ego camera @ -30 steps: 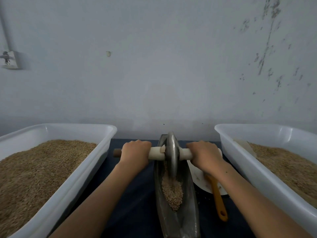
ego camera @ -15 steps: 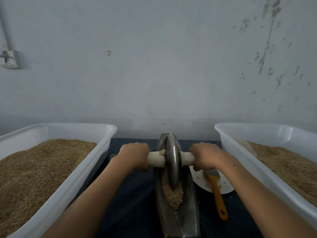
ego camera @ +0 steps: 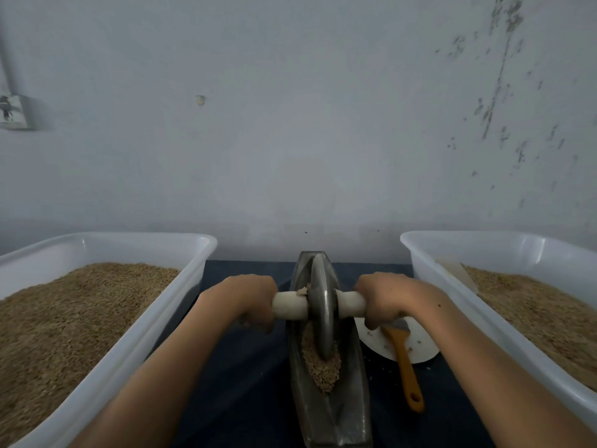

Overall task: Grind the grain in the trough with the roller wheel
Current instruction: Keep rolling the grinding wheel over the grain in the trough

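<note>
Left hand [ego camera: 245,300]: curled tight around the left end of the white axle handle [ego camera: 289,306].
Right hand [ego camera: 386,299]: fist wrapped around the right end of the same handle.
Roller wheel [ego camera: 321,310]: upright metal disc, standing in the trough [ego camera: 350,399], its lower rim in the grain.
Grain [ego camera: 323,367]: small heap mid-trough, around the wheel's base.
Bins: left bin [ego camera: 106,350] and right bin [ego camera: 452,305], both holding grain.
Brush [ego camera: 403,360]: orange handle, head on a white plate [ego camera: 423,345] just right of the trough.

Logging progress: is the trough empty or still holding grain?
Holding grain: a tan pile lies in the trough against the roller wheel.
</note>
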The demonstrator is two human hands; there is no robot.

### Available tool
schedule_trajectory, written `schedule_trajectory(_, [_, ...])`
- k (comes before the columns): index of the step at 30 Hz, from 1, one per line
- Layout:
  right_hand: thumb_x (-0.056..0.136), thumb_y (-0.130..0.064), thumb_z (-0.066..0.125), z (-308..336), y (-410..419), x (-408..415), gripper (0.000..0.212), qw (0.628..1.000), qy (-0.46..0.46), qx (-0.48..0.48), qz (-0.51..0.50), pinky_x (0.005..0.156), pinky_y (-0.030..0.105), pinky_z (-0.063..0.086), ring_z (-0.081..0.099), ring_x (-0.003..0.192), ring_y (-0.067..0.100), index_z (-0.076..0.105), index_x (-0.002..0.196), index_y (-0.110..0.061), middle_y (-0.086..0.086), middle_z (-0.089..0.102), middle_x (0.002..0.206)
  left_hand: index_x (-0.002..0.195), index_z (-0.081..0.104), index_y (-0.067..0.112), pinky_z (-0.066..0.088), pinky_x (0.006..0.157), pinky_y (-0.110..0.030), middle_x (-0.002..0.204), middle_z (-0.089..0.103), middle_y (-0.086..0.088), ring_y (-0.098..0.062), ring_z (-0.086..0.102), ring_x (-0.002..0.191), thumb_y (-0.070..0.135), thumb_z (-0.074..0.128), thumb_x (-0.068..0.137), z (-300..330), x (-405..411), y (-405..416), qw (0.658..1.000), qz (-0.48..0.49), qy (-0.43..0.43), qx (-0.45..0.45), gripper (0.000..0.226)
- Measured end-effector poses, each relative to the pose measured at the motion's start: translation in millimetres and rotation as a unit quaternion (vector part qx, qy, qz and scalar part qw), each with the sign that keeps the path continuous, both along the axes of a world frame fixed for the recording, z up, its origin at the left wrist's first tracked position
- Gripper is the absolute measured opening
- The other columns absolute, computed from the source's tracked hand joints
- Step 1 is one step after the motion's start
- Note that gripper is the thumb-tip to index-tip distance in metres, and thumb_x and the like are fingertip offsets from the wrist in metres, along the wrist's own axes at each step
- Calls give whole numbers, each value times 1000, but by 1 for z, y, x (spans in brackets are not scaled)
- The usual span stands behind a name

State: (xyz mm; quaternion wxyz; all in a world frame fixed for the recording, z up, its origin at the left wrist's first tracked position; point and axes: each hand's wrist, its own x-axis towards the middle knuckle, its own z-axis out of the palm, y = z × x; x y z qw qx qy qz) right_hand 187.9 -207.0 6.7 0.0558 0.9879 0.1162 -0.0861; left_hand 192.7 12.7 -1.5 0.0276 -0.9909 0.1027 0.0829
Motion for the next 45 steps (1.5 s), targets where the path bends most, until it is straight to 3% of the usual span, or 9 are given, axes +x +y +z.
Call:
schedule_trajectory(3, [79, -21, 71, 0, 1, 0, 38, 1000, 0, 0, 0, 61, 24, 43, 63, 84, 17, 61, 115, -17, 2, 64, 97, 106, 64, 15, 42, 59, -25, 88, 68, -2, -15, 61, 70, 27, 73, 73, 1, -1, -1, 1000, 6, 2, -8, 36])
schedule_trajectory(12, [88, -19, 58, -16, 5, 6, 16, 976, -216, 34, 8, 70, 29, 38, 60, 90, 19, 58, 104, -22, 1, 65, 102, 112, 55, 22, 36, 70, -30, 106, 62, -2, -22, 58, 96, 28, 58, 86, -14, 2, -9, 968, 13, -252, 12, 26])
schedule_trajectory(14, [88, -20, 59, -14, 5, 7, 19, 979, -201, 24, 10, 71, 29, 38, 60, 91, 19, 58, 107, -22, 1, 65, 104, 115, 55, 21, 36, 71, -29, 107, 61, -2, -21, 58, 97, 29, 60, 86, -12, 2, -9, 972, 10, -233, 16, 30])
schedule_trajectory(18, [82, -22, 68, -3, 2, 2, 36, 998, -66, -7, 7, 63, 25, 40, 58, 81, 16, 58, 116, -18, -1, 61, 94, 118, 55, 17, 42, 74, -29, 108, 63, -3, -20, 59, 95, 30, 70, 80, 0, -4, -5, 996, 0, -90, 25, 43])
schedule_trajectory(22, [79, -22, 72, 1, 2, -3, 42, 1000, 15, -2, -4, 65, 25, 44, 60, 83, 16, 58, 119, -15, 1, 62, 98, 110, 63, 11, 43, 59, -22, 89, 68, -3, -13, 61, 68, 26, 72, 78, 4, -7, -3, 1000, -3, 23, -4, 37])
schedule_trajectory(26, [80, -21, 70, 1, 3, -3, 38, 1000, -12, 5, -1, 66, 26, 43, 59, 83, 16, 59, 117, -17, -1, 59, 94, 110, 60, 15, 41, 66, -28, 95, 65, 0, -15, 56, 77, 28, 72, 76, 1, -6, -5, 998, 6, -54, 14, 38])
schedule_trajectory(33, [89, -18, 56, -13, 6, 2, 17, 977, -214, 28, 9, 70, 29, 36, 61, 94, 22, 58, 105, -22, 2, 66, 105, 112, 55, 22, 36, 71, -30, 107, 61, -1, -22, 58, 97, 27, 60, 85, -11, 1, -10, 971, 12, -237, 17, 28])
schedule_trajectory(40, [81, -21, 69, 2, 3, -4, 40, 1000, -10, -6, -3, 65, 26, 44, 59, 84, 17, 58, 119, -15, 1, 61, 97, 116, 57, 19, 42, 71, -31, 104, 66, -2, -19, 62, 92, 31, 72, 75, -1, -3, -4, 998, 1, -58, 30, 45])
schedule_trajectory(45, [81, -20, 70, 1, 4, -3, 40, 1000, 3, 5, -8, 66, 25, 45, 60, 85, 16, 58, 120, -15, 2, 62, 100, 114, 59, 17, 43, 70, -30, 100, 68, -2, -18, 63, 86, 30, 72, 75, -1, -3, -4, 999, 6, -38, 17, 43])
